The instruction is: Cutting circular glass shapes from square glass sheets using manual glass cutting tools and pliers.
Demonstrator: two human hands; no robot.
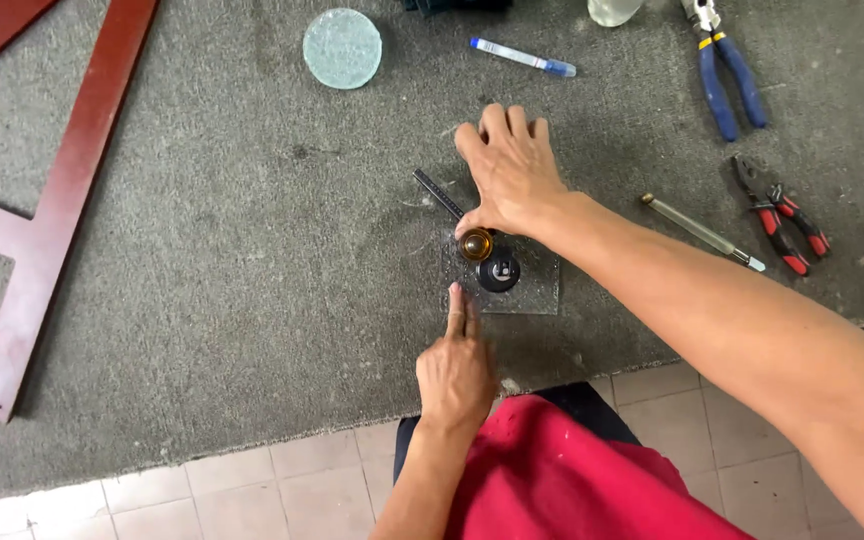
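Observation:
A small square pane of clear glass (532, 290) lies on the grey carpet near its front edge. On it stands a circle cutter: a black suction base (499, 270), a brass knob (476, 243) and a thin black arm (437, 193) reaching up-left. My right hand (510, 168) rests palm-down over the far end of the cutter, thumb against the brass knob. My left hand (457, 365) presses two outstretched fingers on the pane's near left corner.
A round glass disc (342, 47) and a blue-and-white pen (522, 57) lie farther back. Blue-handled pliers (727, 75), red-and-black pliers (777, 212) and a slim glass cutter (702, 232) lie right. A red-brown wooden frame (52, 190) lies left. Tiled floor (252, 490) begins below the carpet edge.

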